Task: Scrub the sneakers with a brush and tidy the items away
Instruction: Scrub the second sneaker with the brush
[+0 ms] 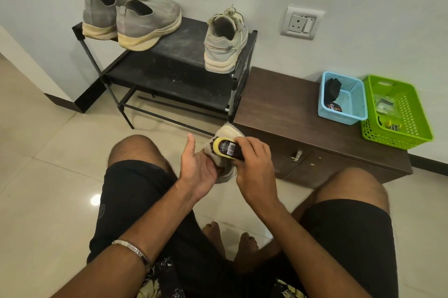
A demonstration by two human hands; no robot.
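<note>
The left hand cradles a sneaker between the knees while the right hand grips the brush on its upper. Short, firm strokes work best, with the shoe steady.

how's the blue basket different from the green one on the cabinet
The blue basket looks smaller than the green basket and stands nearer the shoe rack. The blue basket holds a dark object; the green basket holds several small bits I can't identify. Both are perforated plastic, rectangular, upright and side by side on the brown cabinet.
</note>
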